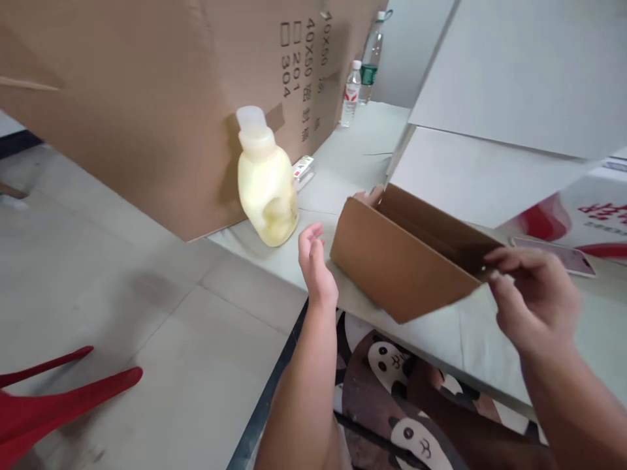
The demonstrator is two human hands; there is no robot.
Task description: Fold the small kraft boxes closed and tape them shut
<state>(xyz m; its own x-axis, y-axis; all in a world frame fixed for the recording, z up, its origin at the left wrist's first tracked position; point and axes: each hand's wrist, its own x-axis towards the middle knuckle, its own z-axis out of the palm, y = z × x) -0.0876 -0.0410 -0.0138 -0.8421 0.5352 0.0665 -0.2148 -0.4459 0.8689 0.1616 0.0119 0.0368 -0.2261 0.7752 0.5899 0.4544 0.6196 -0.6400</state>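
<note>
A small brown cardboard box (401,264) with its top side open is tilted near the front edge of the pale covered table. My right hand (536,297) pinches its right corner between thumb and fingers. To the left of the box, my left hand (316,264) is raised with loosely bent fingers and nothing in it. A small gap shows between that hand and the box wall. Beyond the left hand stands a pale yellow detergent jug (268,189) with a whitish cap. The inside bottom of the box is hidden.
A large cardboard carton (161,117) stands at the left, overhanging the table edge. Behind are a small water bottle (351,98) and a taller bottle (371,68). A phone (563,256) lies at right, near a white panel (514,78). Red legs (73,398) stand on the floor.
</note>
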